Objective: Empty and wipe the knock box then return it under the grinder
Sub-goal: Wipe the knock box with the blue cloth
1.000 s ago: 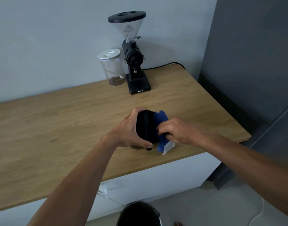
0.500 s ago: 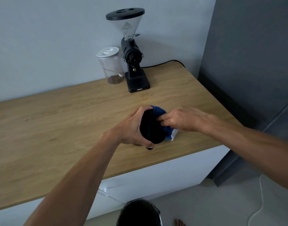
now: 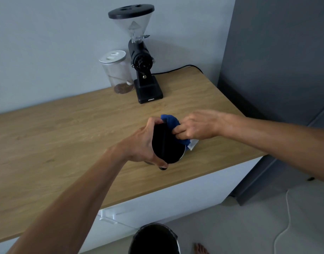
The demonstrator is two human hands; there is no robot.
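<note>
My left hand (image 3: 142, 143) grips the round black knock box (image 3: 166, 145), tilted so its dark opening with the bar across it faces me, just above the wooden counter (image 3: 65, 136). My right hand (image 3: 196, 128) is closed on a blue cloth (image 3: 171, 121) and presses it against the box's far right rim. A white tag of the cloth sticks out below my right hand. The black grinder (image 3: 143, 70) with its clear hopper stands at the back of the counter, well beyond the box.
A clear jar (image 3: 117, 72) with a white lid and some coffee in it stands left of the grinder. A black power cord (image 3: 177, 69) runs behind. A dark bin (image 3: 153, 239) sits on the floor below the counter edge. A grey cabinet (image 3: 276, 61) rises at the right.
My right hand has carried the blue cloth from the near right side of the box up around to its far rim. The left hand keeps holding the box in about the same place.
</note>
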